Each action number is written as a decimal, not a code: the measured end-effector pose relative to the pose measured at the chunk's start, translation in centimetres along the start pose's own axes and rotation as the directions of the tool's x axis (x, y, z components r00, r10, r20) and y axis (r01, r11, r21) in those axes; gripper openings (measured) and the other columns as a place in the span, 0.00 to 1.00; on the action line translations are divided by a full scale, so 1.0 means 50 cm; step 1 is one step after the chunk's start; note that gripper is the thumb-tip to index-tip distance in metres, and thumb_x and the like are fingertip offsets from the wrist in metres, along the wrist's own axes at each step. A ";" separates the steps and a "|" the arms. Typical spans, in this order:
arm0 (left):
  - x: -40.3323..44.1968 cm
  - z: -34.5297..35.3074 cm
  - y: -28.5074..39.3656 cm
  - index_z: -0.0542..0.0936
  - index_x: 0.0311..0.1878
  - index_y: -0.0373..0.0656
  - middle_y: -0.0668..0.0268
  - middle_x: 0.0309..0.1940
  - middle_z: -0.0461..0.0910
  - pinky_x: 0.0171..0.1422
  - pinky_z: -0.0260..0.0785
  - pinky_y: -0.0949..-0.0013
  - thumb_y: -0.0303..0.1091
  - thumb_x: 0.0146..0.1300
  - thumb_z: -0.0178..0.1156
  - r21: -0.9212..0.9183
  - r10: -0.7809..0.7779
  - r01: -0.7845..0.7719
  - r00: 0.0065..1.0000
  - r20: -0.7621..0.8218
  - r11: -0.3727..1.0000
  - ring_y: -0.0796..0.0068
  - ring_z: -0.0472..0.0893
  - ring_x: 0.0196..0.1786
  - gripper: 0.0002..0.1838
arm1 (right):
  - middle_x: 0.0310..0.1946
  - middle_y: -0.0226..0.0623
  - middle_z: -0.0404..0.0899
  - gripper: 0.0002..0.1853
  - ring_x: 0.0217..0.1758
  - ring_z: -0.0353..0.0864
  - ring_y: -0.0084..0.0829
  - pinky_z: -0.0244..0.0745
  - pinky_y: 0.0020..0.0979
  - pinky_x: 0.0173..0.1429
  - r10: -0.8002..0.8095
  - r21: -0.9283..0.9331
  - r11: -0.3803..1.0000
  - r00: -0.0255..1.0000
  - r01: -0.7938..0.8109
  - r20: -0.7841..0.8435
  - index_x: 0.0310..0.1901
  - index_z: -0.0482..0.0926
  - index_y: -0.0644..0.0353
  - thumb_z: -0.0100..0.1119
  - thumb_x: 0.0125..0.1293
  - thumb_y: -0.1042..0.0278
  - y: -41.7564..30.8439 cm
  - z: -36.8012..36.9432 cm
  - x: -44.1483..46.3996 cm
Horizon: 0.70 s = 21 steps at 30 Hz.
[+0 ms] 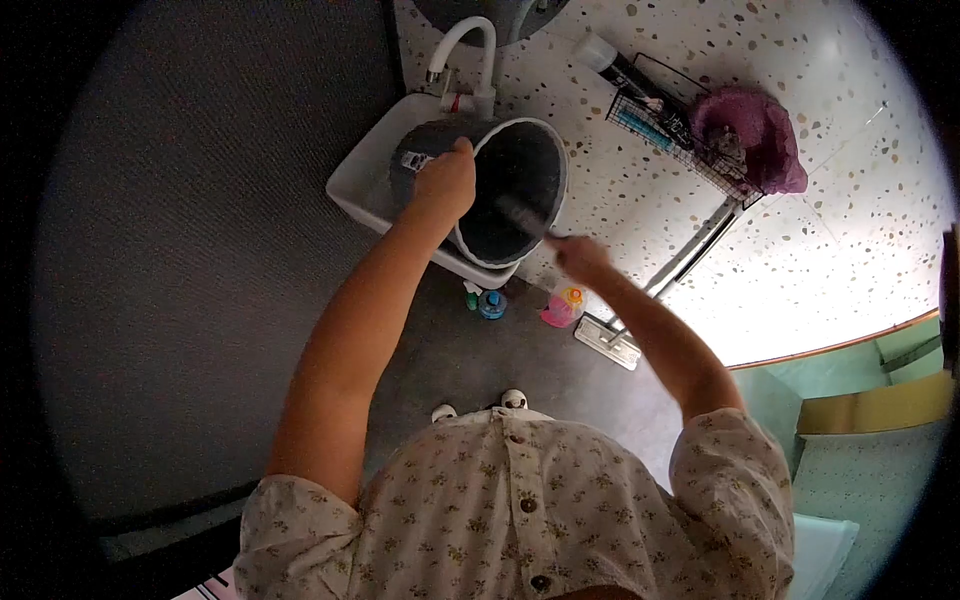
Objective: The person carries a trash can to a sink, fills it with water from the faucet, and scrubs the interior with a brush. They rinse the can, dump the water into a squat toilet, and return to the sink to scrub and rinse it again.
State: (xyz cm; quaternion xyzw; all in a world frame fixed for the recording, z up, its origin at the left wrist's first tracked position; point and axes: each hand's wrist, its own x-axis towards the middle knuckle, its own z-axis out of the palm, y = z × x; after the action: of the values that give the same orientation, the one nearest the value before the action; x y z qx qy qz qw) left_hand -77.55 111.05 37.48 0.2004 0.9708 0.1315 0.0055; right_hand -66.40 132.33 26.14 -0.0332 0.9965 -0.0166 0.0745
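A dark grey bin [432, 138] with a pale rim lies tilted over the white sink [360, 183], its mouth facing right. My left hand [448, 182] is closed on the rim at the bin's near left side. In my right hand [582, 258] is the handle of a brush [522, 216], whose head reaches into the bin's mouth. The brush is smeared by motion, and whether its bristles touch the inner wall is unclear. Behind the bin rises a white curved faucet [488, 62]; no water stream is visible.
A wire basket [690, 150] on the speckled wall holds a spray can [610, 62] and a purple bag [765, 140]. Against that wall leans a flat mop [607, 342]. A blue bottle [491, 305] and a pink bottle [560, 308] stand on the floor. A dark partition [220, 250] is left.
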 end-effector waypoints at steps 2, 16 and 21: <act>-0.001 -0.003 0.002 0.65 0.51 0.33 0.47 0.41 0.78 0.46 0.74 0.54 0.26 0.62 0.50 0.054 -0.007 0.006 1.000 0.030 0.999 0.52 0.80 0.45 0.15 | 0.41 0.36 0.81 0.23 0.41 0.80 0.28 0.76 0.33 0.41 -0.252 0.720 0.642 0.959 0.266 -0.130 0.61 0.69 0.44 0.51 0.63 0.69 -0.024 0.114 0.029; -0.005 -0.011 0.007 0.66 0.51 0.33 0.47 0.41 0.78 0.46 0.74 0.54 0.26 0.62 0.50 0.088 -0.021 0.022 1.000 -0.010 0.996 0.53 0.80 0.46 0.15 | 0.38 0.47 0.77 0.29 0.31 0.81 0.41 0.78 0.37 0.35 0.098 -0.392 0.909 0.986 -0.144 -0.137 0.66 0.57 0.38 0.45 0.63 0.70 0.039 -0.073 -0.022; -0.007 -0.001 -0.008 0.65 0.51 0.33 0.46 0.40 0.79 0.46 0.75 0.56 0.27 0.62 0.50 0.096 0.027 -0.023 0.999 -0.047 0.995 0.52 0.80 0.44 0.16 | 0.35 0.41 0.79 0.21 0.34 0.80 0.31 0.76 0.31 0.38 -0.010 0.615 0.787 0.997 -0.035 0.070 0.57 0.72 0.43 0.54 0.60 0.66 -0.068 0.073 -0.055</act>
State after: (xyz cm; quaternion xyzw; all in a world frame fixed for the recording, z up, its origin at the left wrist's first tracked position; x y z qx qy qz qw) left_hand -77.40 110.57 37.39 0.2093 0.9733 0.0898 -0.0293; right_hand -62.94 129.03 23.04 -0.0010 0.9337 -0.3389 0.1160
